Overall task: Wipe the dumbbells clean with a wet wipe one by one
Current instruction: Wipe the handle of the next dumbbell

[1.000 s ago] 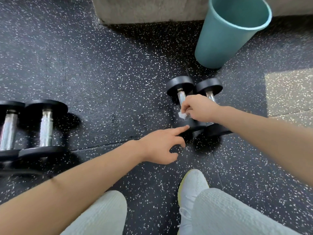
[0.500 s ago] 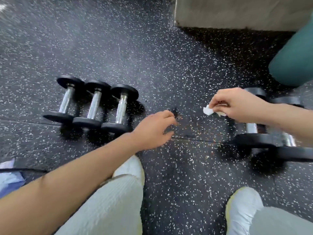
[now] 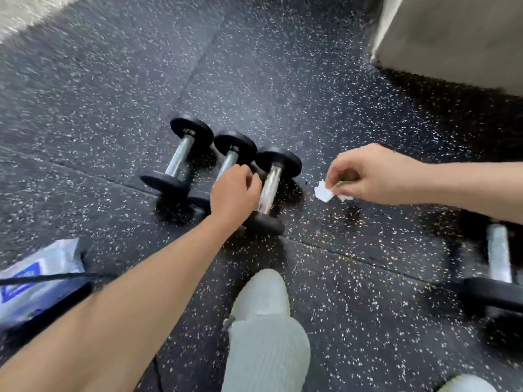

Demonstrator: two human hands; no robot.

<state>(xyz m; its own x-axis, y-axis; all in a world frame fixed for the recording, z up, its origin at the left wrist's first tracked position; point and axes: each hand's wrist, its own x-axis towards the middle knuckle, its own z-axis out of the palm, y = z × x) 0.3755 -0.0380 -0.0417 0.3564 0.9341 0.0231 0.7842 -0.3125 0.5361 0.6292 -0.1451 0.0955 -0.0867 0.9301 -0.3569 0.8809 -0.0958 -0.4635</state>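
Note:
Three black dumbbells with chrome handles lie side by side on the speckled rubber floor: a left one [image 3: 179, 158], a middle one [image 3: 235, 145] and a right one [image 3: 270, 188]. My left hand [image 3: 235, 193] hovers over the middle one's handle, hiding most of it. Its fingers are loosely curled just beside the right one's handle, and nothing shows as gripped. My right hand [image 3: 373, 174] is to the right of the trio, above the floor, pinching a small crumpled white wet wipe [image 3: 324, 193]. Another dumbbell [image 3: 498, 253] lies at the right edge, blurred.
A blue and white wipe packet [image 3: 36, 275] lies at the lower left with a black cord across it. A concrete block [image 3: 452, 38] stands at the upper right. My pale trouser leg and shoe [image 3: 263, 290] are at bottom centre.
My view has swung left, so the three dumbbells are now central. My left hand has reached onto them. My right hand has carried the wipe away from the right-hand dumbbells.

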